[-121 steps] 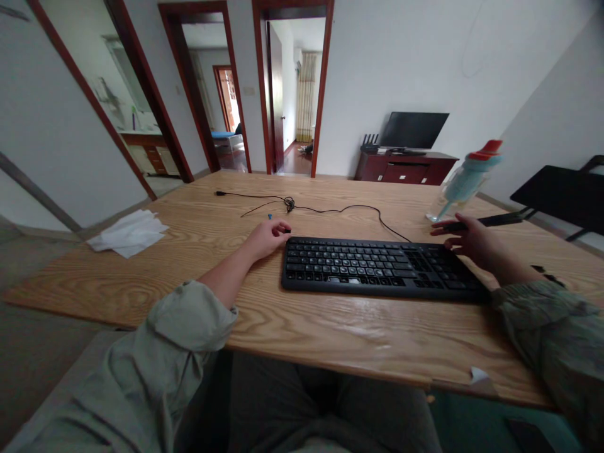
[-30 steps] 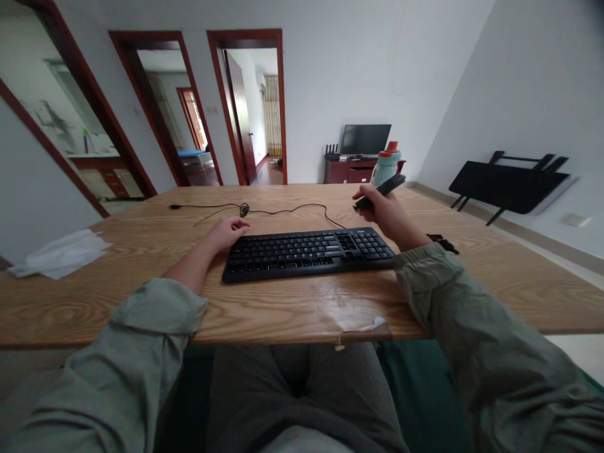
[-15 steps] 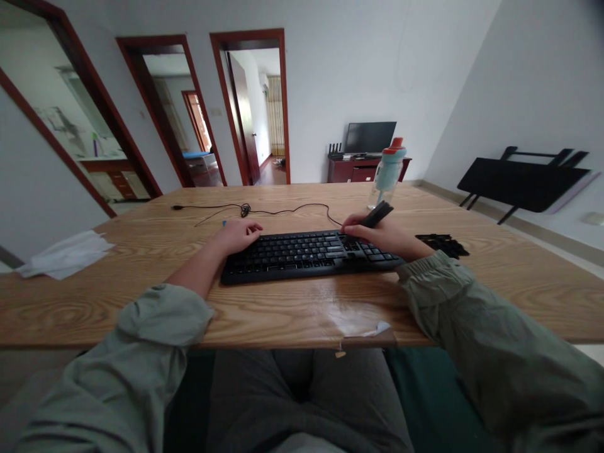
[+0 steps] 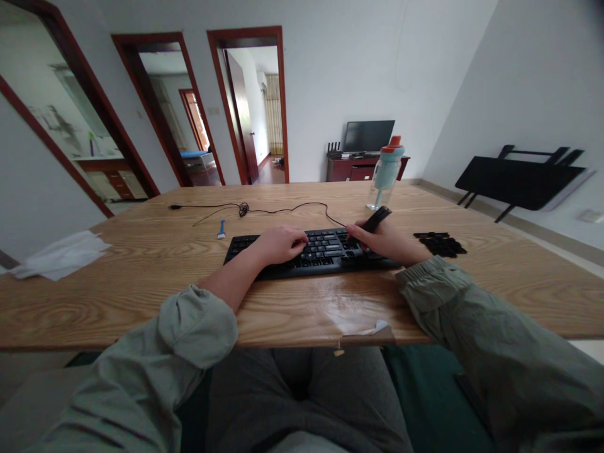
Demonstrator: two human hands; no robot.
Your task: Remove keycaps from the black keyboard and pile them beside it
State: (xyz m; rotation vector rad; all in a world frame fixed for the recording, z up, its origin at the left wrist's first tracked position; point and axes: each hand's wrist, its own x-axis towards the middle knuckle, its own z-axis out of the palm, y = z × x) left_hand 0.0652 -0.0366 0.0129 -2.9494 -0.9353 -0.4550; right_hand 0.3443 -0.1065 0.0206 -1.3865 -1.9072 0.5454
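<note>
A black keyboard (image 4: pixel 325 248) lies on the wooden table (image 4: pixel 141 277) in front of me. My left hand (image 4: pixel 282 243) rests on the keys near the middle, fingers curled down, holding nothing that I can see. My right hand (image 4: pixel 384 242) lies over the keyboard's right part, closed round a slim black tool (image 4: pixel 375 219) whose tip points down at the keys. The keyboard's cable (image 4: pixel 283 211) runs back across the table.
A pile of black keycaps (image 4: pixel 440 243) lies right of the keyboard. A teal bottle with a red cap (image 4: pixel 385 171) stands behind. A small blue tool (image 4: pixel 221 229) and white tissues (image 4: pixel 59 253) lie to the left. A black folding table (image 4: pixel 519 179) leans at the right wall.
My left hand has moved from the keyboard's left end onto the keys near the middle, uncovering the small blue tool. My right hand brought the black tool down from mid-air to the keys.
</note>
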